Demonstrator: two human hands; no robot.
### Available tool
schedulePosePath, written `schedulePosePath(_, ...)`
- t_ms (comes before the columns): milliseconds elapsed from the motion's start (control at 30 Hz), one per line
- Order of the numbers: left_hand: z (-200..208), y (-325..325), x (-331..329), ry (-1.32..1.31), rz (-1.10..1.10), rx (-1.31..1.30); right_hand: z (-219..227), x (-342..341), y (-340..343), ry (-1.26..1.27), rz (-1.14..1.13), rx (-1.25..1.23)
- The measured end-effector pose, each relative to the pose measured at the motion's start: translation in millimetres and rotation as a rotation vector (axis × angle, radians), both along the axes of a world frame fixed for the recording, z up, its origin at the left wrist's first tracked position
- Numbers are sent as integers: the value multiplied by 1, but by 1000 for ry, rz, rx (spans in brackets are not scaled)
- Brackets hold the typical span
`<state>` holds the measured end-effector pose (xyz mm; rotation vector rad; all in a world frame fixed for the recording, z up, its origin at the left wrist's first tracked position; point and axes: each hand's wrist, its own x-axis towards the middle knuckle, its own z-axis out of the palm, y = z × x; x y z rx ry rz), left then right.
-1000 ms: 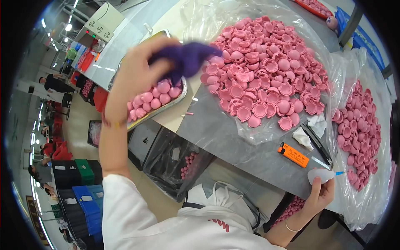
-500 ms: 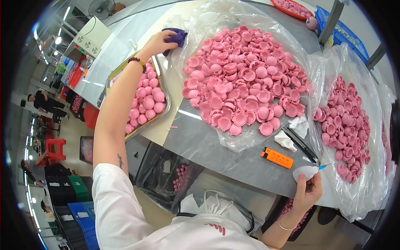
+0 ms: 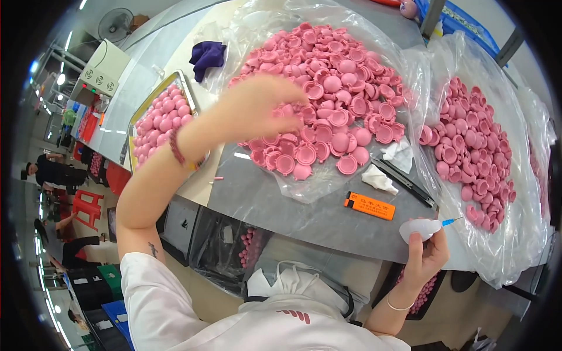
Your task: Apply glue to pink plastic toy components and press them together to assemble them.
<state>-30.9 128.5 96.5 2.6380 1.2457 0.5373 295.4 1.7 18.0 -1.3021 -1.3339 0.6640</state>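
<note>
My left hand (image 3: 257, 106) reaches over the left side of a big heap of pink plastic half-shells (image 3: 342, 88). It is smeared by motion, but thumb and fingers stand apart with nothing seen between them. At the right, my right hand (image 3: 426, 254) grips a small white squeeze bottle (image 3: 417, 229) with a blue needle tip (image 3: 449, 222) pointing right. A crumpled purple cloth (image 3: 207, 57) lies on the table beyond my left forearm. Left of that forearm, a metal tray (image 3: 192, 96) holds many pink balls (image 3: 161, 120), partly hidden by my arm.
Near my right hand lie an orange box-shaped object (image 3: 370, 206), a black utility knife (image 3: 407, 182) and white tissues (image 3: 379, 178). A second heap of pink shells (image 3: 468, 140) sits on clear plastic film (image 3: 509, 257) at the right. A metal post (image 3: 432, 17) rises at the back.
My left hand has let go of the purple cloth and swung right to the shell heap. The view has shifted slightly. My right hand still holds the bottle.
</note>
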Motion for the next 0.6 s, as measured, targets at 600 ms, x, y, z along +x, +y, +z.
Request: schedulePosePath(600,-27,-71,43,-120,103,255,-4,-8,-4,239,-132,363)
